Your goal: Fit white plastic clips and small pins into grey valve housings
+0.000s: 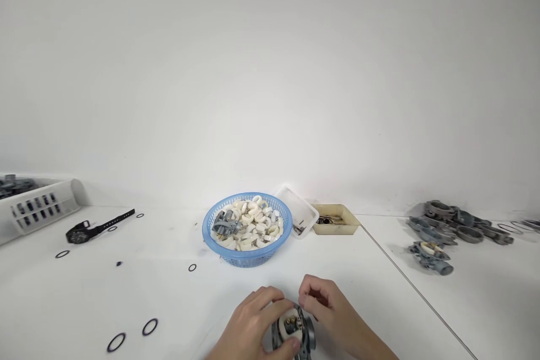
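A grey metal carburetor with a white plastic float and brass jets in its open side sits low at the centre. My left hand wraps around it from the left, thumb near the float and fingers over the top. Close by its upper right edge is my right hand, with thumb and forefinger pinched together. Whatever lies between those fingertips is too small or hidden to make out. Beyond the hands, a blue plastic basket holds many white floats and another carburetor body.
Behind stand a clear tray with small pins and a yellowish tray of small parts. Metal parts and a carburetor lie right. A wristwatch, white basket and black rubber rings are left.
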`<state>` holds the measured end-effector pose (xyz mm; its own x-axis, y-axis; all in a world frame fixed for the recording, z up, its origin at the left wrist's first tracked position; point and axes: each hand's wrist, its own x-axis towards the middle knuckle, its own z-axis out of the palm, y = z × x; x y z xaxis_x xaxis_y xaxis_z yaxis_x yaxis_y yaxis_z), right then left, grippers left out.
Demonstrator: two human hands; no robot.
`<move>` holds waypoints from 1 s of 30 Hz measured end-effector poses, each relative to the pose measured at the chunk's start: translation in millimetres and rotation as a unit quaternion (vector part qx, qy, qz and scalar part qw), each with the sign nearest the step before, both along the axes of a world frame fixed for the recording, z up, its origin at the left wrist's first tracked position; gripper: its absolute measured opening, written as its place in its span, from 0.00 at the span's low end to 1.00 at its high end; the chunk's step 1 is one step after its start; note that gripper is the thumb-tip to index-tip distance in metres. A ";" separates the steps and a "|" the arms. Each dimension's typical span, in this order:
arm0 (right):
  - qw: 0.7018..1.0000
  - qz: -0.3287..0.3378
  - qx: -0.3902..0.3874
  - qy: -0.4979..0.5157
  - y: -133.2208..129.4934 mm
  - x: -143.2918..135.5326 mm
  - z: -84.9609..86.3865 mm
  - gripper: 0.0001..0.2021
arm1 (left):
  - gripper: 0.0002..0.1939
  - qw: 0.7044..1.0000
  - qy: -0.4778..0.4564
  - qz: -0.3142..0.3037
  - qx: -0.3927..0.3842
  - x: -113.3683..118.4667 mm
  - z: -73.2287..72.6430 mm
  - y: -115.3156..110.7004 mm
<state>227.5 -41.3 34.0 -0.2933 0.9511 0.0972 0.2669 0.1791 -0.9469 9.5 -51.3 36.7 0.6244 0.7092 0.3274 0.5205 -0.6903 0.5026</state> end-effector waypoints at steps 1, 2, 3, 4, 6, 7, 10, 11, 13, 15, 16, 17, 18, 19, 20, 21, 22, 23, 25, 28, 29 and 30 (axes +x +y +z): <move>1.000 -0.004 0.003 0.002 -0.6 0.5 -1.7 0.09 | 0.20 1.000 -0.003 -0.001 -0.020 0.3 1.6 -1.6; 1.000 -0.007 0.002 0.006 -0.7 1.3 -2.8 0.08 | 0.20 0.999 -0.008 0.002 -0.041 0.6 4.1 -3.3; 1.000 -0.009 -0.003 0.012 -0.6 2.1 -3.2 0.08 | 0.19 0.998 -0.014 0.006 -0.061 0.8 7.2 -5.0; 1.000 -0.011 -0.011 0.020 -0.3 2.9 -3.0 0.08 | 0.19 0.997 -0.020 0.011 -0.078 0.9 10.5 -6.6; 0.998 -0.013 -0.040 0.041 0.3 4.0 -0.6 0.08 | 0.16 0.994 -0.032 0.020 -0.099 1.0 16.6 -8.8; 0.997 -0.013 -0.056 0.050 0.3 4.2 1.2 0.09 | 0.15 0.994 -0.036 0.023 -0.104 1.0 18.8 -9.4; 0.993 -0.011 -0.090 0.077 -0.6 3.8 7.0 0.10 | 0.14 0.993 -0.044 0.021 -0.105 1.2 21.1 -9.4; 0.992 -0.010 -0.094 0.083 -1.0 3.4 8.1 0.10 | 0.14 0.993 -0.046 0.018 -0.103 1.3 20.6 -9.1; 0.992 -0.010 -0.090 0.090 -1.2 2.4 7.9 0.11 | 0.15 0.994 -0.045 0.017 -0.097 1.5 18.5 -8.4; 0.993 -0.013 -0.079 0.091 -0.7 1.4 4.8 0.11 | 0.15 0.995 -0.040 0.019 -0.089 1.6 16.0 -7.5; 0.993 -0.014 -0.074 0.091 -0.4 1.0 2.7 0.11 | 0.16 0.996 -0.037 0.019 -0.083 1.5 14.8 -7.1; 0.993 -0.015 -0.070 0.092 -0.1 0.6 0.8 0.11 | 0.17 0.996 -0.035 0.019 -0.076 1.4 13.7 -6.6; 0.993 -0.016 -0.065 0.093 0.0 0.2 -0.9 0.10 | 0.17 0.997 -0.033 0.020 -0.067 1.1 12.8 -6.2; 0.994 -0.015 -0.061 0.094 0.0 -0.2 -1.9 0.10 | 0.17 0.998 -0.031 0.019 -0.058 0.8 11.9 -5.7; 0.994 -0.015 -0.057 0.095 -0.2 -0.6 -2.2 0.10 | 0.17 0.998 -0.029 0.019 -0.049 0.4 11.3 -5.2; 0.994 -0.016 -0.054 0.096 -0.6 -1.0 -2.0 0.10 | 0.17 0.999 -0.028 0.018 -0.038 0.1 10.7 -4.8; 0.994 -0.017 -0.052 0.098 -1.1 -1.4 -1.3 0.09 | 0.17 0.999 -0.027 0.016 -0.027 -0.2 10.2 -4.4; 0.994 -0.019 -0.050 0.099 -1.6 -1.8 -0.4 0.08 | 0.16 0.999 -0.028 0.015 -0.016 -0.5 9.8 -4.0; 0.994 -0.022 -0.045 0.102 -2.6 -2.6 1.0 0.07 | 0.17 0.999 -0.030 0.009 0.007 -0.9 9.1 -3.3; 0.994 -0.016 -0.036 0.100 -3.4 -3.4 0.7 0.06 | 0.18 0.999 -0.031 0.005 0.026 -1.2 8.4 -2.6; 0.995 -0.015 -0.036 0.097 -3.5 -3.6 0.3 0.06 | 0.18 0.999 -0.029 0.005 0.028 -1.3 8.2 -2.5; 0.995 -0.015 -0.038 0.093 -3.7 -3.7 0.1 0.07 | 0.18 0.999 -0.027 0.005 0.029 -1.4 7.9 -2.4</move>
<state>223.9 -45.0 34.1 -0.2479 0.9658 0.0756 0.0893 0.1005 -0.9909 8.1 -53.7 44.7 0.5973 0.6949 0.4004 0.5014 -0.7132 0.4898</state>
